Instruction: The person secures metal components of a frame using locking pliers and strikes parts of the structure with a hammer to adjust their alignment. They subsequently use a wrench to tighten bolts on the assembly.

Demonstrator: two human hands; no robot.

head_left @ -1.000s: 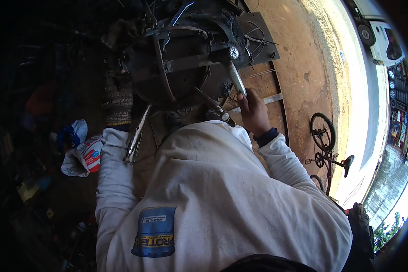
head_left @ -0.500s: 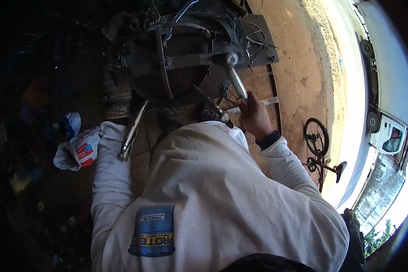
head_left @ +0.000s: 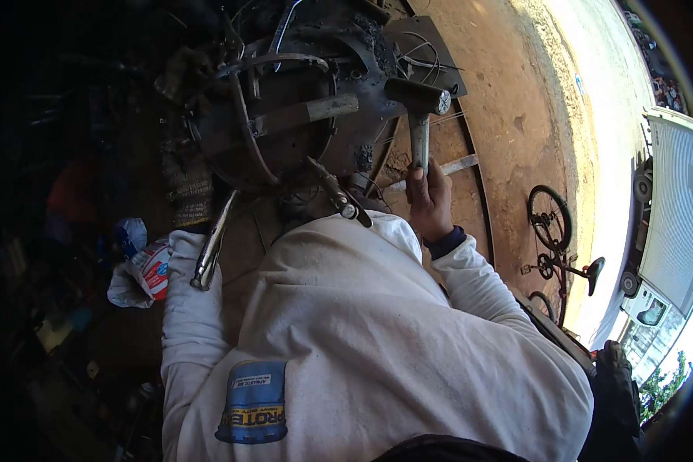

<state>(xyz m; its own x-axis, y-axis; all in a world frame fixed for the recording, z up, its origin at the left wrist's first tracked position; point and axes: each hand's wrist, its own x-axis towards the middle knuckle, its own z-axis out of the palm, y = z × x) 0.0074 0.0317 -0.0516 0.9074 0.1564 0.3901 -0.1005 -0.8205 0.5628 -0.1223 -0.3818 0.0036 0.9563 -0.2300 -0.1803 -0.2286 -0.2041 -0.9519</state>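
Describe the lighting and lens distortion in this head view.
Head view: hard sun bleaches the road at right, while the left side sinks into deep shadow; fisheye bends the ground's edge and the bicycle near the rim; the right hand gripping the hammer stays fairly sharp.

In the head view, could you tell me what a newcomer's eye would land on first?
First comes the broad white shirt that fills the lower middle of the picture. Above it, the right hand grips a hammer raised beside a dark, round metal piece at the top centre. To the right, a bicycle lies on the reddish ground; the left hand is hidden, with long pliers at the left sleeve.
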